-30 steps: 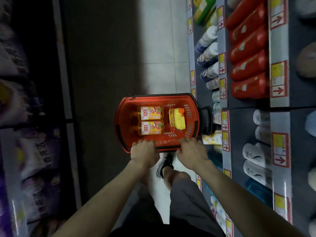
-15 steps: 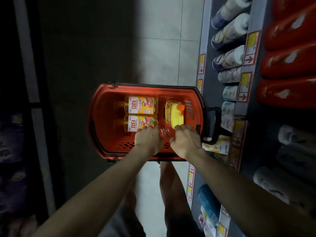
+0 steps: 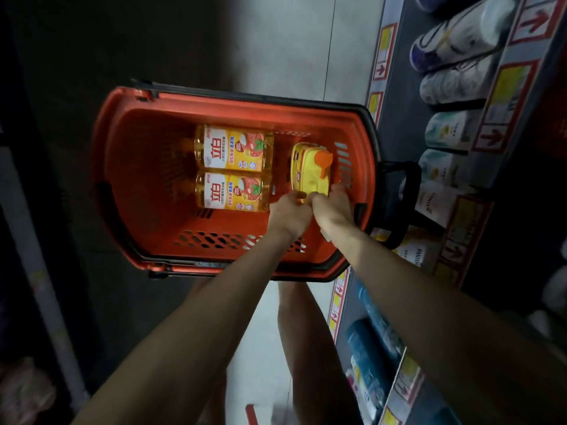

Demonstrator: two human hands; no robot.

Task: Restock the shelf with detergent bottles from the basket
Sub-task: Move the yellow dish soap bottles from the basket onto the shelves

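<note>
A red basket stands on the aisle floor below me. Inside it lie two clear yellow detergent bottles side by side, labels up. To their right stands a yellow detergent bottle with an orange cap. Both hands reach into the basket to this bottle's near end. My left hand curls its fingers round the near left corner. My right hand grips the near right side. The bottle's base is hidden by my hands.
Shelves run along the right, with price tags on their edges and rows of white and blue bottles. The basket's black handle sticks out toward them. Dark shelving lines the left. Pale floor tiles lie beyond the basket.
Both hands have moved from the basket's near rim down into it and to the right, and now close on the orange-capped bottle. My head has come closer to the basket.
</note>
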